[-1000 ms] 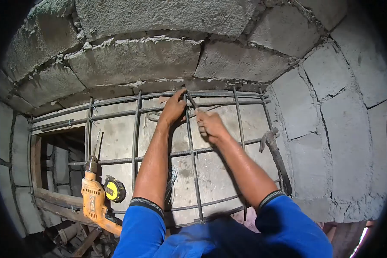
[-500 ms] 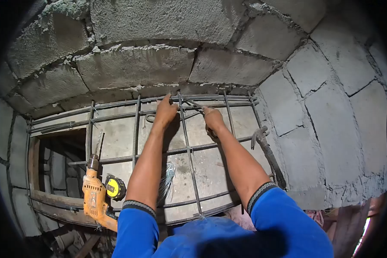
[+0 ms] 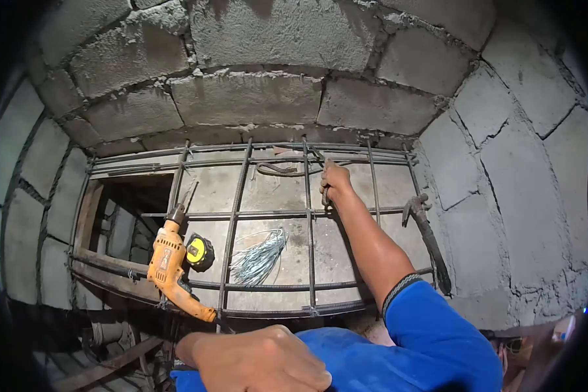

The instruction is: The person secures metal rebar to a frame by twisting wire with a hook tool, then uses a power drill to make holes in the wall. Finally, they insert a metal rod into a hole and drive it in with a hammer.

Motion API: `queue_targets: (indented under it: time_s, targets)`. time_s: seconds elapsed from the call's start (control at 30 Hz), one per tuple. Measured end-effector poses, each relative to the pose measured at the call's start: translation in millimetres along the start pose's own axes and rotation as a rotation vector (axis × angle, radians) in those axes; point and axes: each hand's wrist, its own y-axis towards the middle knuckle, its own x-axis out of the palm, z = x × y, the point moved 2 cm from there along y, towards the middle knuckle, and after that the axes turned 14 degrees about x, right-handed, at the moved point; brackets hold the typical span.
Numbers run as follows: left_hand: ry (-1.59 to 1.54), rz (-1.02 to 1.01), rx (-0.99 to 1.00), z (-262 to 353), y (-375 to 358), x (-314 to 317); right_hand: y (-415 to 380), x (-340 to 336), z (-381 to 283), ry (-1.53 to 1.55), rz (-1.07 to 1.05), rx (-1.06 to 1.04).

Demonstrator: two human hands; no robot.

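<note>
A grid of steel rebar (image 3: 309, 245) lies over a flat pale board (image 3: 206, 173). At the upper right of the grid, my right hand (image 3: 335, 179) is closed around a dark metal tool that looks like pliers (image 3: 318, 155), its tip at a bar crossing by the back wall. Beside it lies a bent rod with a looped end (image 3: 268, 171). My left hand (image 3: 261, 359) is near my body at the bottom, fingers curled; their inside is hidden. A bundle of tie wire (image 3: 260, 258) rests on the board within the grid.
An orange drill (image 3: 168, 255) and a yellow-black tape measure (image 3: 199, 253) lie on the left, near a framed opening (image 3: 127, 209). A hammer (image 3: 428, 242) leans across the right bars. Concrete block walls (image 3: 248, 101) stand at the back and both sides.
My left hand has left the bar crossing near the back wall and come back toward my body. My right hand stays at the grid with the tool. The view has shifted somewhat.
</note>
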Motion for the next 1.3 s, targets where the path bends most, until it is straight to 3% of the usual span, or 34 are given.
queue_targets:
  time_s: [0.07,0.1,0.13,0.2,0.27,0.3,0.33,0.37,0.4,0.43,0.53,0.57,0.6,0.67,0.73,0.8,0.83,0.87,1.07,1.13,1.23,1.3]
  targets:
    - [0.007,-0.007,-0.028,-5,1,14,-4,12,-8,0.329,-0.292,0.145]
    - [-0.003,-0.003,-0.051,-8,-1,22,-8,19,-4,0.273,-0.094,0.099]
    - [0.007,0.011,-0.064,-12,-9,26,3,24,11,-0.104,0.132,-0.195]
    - [0.111,0.026,-0.213,-22,-27,31,-6,8,10,-0.01,0.032,-0.094]
    - [0.443,0.172,-0.522,-39,-37,46,-12,-12,-5,0.168,-0.149,0.079]
    - [0.659,0.238,-0.659,-56,-47,46,11,-10,-5,0.279,-0.307,0.099]
    - [0.87,0.279,-0.852,-73,-63,46,8,-2,-11,0.276,-0.322,0.097]
    - [1.178,0.338,-0.792,-99,-97,46,-2,6,-13,0.324,-0.298,0.09]
    - [1.337,0.345,-0.892,-115,-119,42,-14,15,-13,0.372,-0.277,0.086]
    - [1.465,0.405,-0.815,-128,-143,36,-29,18,-11,0.192,-0.233,-0.085]
    - [1.627,0.567,-0.654,-151,-192,24,-27,-5,-9,0.015,-0.161,-0.002]
    - [1.628,0.582,-0.65,-156,-201,23,-17,-6,-6,0.247,-0.262,-0.004]
    - [1.627,0.62,-0.624,-161,-208,18,-8,0,-4,0.234,-0.27,-0.015]
    - [1.633,0.665,-0.602,-167,-221,10,-27,19,-2,0.545,-0.358,0.042]
    - [1.596,0.721,-0.678,-172,-233,6,-19,32,0,0.539,-0.286,0.082]
    - [1.596,0.73,-0.638,-173,-232,6,28,33,4,-0.151,0.136,-0.679]
    - [1.606,0.693,-0.641,-174,-233,9,-11,13,-14,-0.517,0.31,-0.841]
    - [1.621,0.654,-0.639,-174,-233,9,-42,-5,-28,-0.751,0.289,-0.962]
    - [1.651,0.682,-0.573,-175,-229,10,-44,-72,-50,-0.465,0.267,-0.872]
    - [1.662,0.664,-0.604,-177,-232,10,-61,-95,-34,-0.583,0.129,-0.699]
    - [1.662,0.724,-0.651,-180,-240,9,-99,-113,10,-0.808,-0.018,-0.61]
    - [1.658,0.728,-0.663,-180,-240,8,-129,-115,41,-0.801,-0.052,-0.705]
